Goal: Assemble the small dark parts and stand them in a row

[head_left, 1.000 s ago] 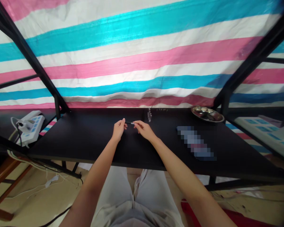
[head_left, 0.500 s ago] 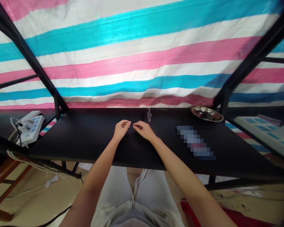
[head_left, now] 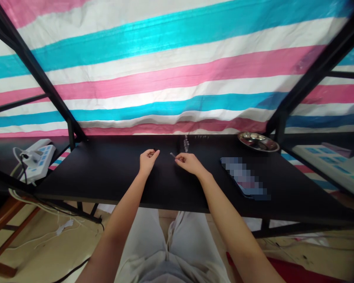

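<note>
My left hand hovers over the black table with its fingers curled in a pinch round a small dark piece that I cannot make out. My right hand is a short way to the right, fingers pinched on a thin short rod whose light tip points toward the left hand. The two hands are apart, with a gap between them. Behind the right hand stands a small cluster of clear pieces, and a row of tiny dark parts lies along the back edge.
A metal dish sits at the back right. A blurred flat object lies on the table to the right. Power strips rest on the left shelf and right shelf. Black frame posts rise at both corners before a striped tarp.
The hands, joined at a thin rod a second ago, have drawn apart. The right hand moved right with the rod; the left hand stayed and closed.
</note>
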`<state>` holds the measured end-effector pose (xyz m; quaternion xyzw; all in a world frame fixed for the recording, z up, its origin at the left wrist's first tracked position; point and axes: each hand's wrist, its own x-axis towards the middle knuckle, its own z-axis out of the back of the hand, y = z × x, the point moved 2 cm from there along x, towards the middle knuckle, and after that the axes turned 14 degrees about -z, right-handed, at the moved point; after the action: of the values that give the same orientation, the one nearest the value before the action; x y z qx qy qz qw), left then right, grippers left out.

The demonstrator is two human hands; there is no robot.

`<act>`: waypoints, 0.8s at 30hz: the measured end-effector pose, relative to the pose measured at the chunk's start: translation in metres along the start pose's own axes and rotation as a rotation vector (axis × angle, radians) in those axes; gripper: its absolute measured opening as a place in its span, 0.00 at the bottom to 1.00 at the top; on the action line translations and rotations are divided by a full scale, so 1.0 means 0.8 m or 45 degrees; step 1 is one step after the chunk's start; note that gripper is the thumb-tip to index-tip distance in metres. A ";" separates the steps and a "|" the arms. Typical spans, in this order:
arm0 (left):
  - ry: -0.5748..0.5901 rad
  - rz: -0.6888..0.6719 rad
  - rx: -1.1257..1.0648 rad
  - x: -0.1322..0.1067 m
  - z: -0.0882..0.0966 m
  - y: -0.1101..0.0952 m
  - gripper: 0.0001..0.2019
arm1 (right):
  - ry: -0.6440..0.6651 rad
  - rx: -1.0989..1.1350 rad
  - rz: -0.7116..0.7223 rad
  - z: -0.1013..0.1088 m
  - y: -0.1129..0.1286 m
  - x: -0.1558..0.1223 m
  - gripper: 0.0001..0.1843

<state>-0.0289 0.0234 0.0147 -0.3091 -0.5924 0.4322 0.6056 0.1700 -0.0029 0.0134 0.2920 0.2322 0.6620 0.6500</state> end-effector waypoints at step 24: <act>0.449 -0.192 0.830 0.010 -0.122 0.005 0.08 | -0.486 -0.236 -0.387 0.004 -0.049 0.022 0.13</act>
<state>0.0657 0.0456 0.0043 -0.1255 -0.3314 0.4924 0.7950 0.2007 0.0160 -0.0096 0.3126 0.0849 0.5079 0.7982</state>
